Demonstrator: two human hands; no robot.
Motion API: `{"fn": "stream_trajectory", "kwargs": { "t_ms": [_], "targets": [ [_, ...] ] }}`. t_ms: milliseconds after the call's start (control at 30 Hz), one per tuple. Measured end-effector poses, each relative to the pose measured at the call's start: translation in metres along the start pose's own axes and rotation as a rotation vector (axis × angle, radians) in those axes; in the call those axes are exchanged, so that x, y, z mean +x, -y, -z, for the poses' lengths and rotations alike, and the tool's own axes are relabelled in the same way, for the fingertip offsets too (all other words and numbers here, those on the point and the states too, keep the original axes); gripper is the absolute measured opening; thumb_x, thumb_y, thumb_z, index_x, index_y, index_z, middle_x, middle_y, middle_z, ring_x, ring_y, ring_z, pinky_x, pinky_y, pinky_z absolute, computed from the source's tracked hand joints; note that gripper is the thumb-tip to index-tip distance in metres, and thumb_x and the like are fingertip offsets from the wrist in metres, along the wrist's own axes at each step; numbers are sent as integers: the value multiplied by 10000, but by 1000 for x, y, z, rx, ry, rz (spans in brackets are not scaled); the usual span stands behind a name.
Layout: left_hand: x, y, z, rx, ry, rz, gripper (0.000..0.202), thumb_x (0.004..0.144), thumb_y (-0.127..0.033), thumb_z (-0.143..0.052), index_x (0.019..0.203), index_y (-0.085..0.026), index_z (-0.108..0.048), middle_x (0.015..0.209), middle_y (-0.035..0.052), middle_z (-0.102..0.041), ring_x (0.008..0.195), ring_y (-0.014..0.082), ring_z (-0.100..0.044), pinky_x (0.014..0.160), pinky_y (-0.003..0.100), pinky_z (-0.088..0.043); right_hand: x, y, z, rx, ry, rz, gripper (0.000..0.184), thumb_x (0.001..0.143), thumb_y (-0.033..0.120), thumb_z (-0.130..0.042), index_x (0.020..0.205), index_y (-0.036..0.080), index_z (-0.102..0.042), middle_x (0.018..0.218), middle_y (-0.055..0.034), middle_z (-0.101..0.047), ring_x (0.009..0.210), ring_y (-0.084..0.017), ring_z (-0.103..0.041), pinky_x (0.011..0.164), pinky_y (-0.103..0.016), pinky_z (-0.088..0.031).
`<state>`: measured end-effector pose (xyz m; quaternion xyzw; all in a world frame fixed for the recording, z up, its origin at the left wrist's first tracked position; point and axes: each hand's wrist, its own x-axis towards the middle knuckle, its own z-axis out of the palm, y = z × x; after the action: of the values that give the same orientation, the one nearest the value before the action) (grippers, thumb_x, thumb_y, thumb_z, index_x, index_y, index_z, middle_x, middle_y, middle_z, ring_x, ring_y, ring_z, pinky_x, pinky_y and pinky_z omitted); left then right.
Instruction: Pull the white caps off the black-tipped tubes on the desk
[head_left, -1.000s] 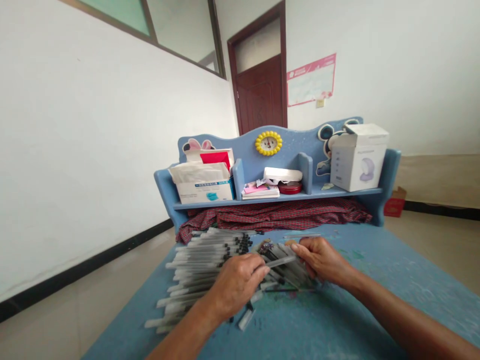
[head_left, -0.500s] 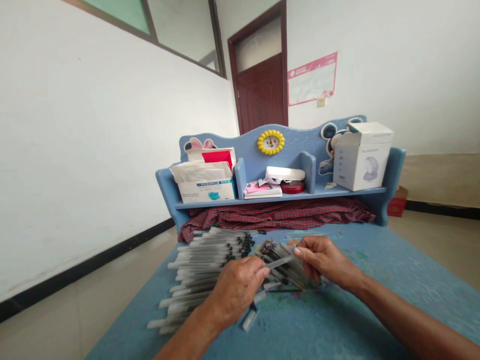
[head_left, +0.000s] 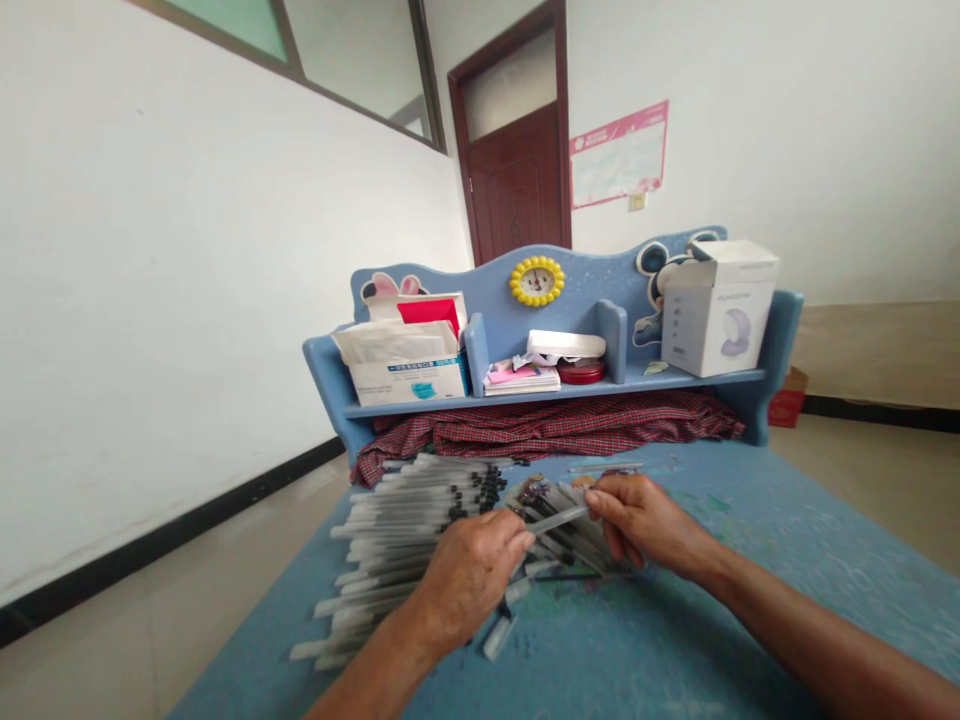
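Grey, frosted plastic is held in both grips: a slim, straight pen barrel (head_left: 559, 521), raised at a slant, its right end higher in view. Its left end is clamped between the thumb and fingers of the left hand (head_left: 476, 565), its right end between those of the right hand (head_left: 649, 512); the exact fingertip contact is partly hidden.

Just behind the barrel, a loose heap of grey and black pens (head_left: 581, 548) is spread on the blue painted table (head_left: 675, 650). To the left, long frosted pens with black tips (head_left: 405, 545) are laid in a broad row, partly covered by the left hand. A short, clear plastic cap (head_left: 499, 637) is left on the near side, beside that hand.

Along the far edge, a crumpled red plaid cloth (head_left: 555, 425) is tucked under a blue shelf (head_left: 450, 405). On the shelf, a white-and-blue cardboard box (head_left: 409, 380) is placed at left, a round red tin (head_left: 581, 373) in the middle and a tall white carton (head_left: 716, 310) at right. Above the tin, slightly left, a yellow flower-shaped clock (head_left: 537, 281) is mounted.
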<state>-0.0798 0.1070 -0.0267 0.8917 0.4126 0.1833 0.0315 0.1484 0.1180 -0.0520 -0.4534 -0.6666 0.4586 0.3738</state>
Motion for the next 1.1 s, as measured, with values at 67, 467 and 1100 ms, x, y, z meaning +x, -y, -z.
{"fn": "stream_trajectory", "kwargs": {
  "t_ms": [67,467,1100],
  "targets": [
    [0,0,1,-1,3,-3,273,932,-254,-360,774,-169,-566,735,17,-604,702,133,-574,638,216,-372,0,0,0,75,16,13,363,798,543,-489,811,181,-466,425,69,-533,271,-64,-390,298,-157,-279],
    [0,-1,2,-40,-24,-7,288,918,-258,-351,734,-170,-554,673,3,-569,643,121,-541,601,207,-353,0,2,0,167,67,-28,431,731,616,-523,728,193,-446,429,55,-553,266,-62,-403,287,-155,-274],
    [2,-4,11,-321,154,146,343,881,-353,-348,616,-163,-457,547,-43,-417,536,98,-416,536,204,-284,1,-2,12,298,178,26,261,720,347,-660,816,156,-510,606,1,-665,413,-94,-586,375,-166,-331]
  ]
}}
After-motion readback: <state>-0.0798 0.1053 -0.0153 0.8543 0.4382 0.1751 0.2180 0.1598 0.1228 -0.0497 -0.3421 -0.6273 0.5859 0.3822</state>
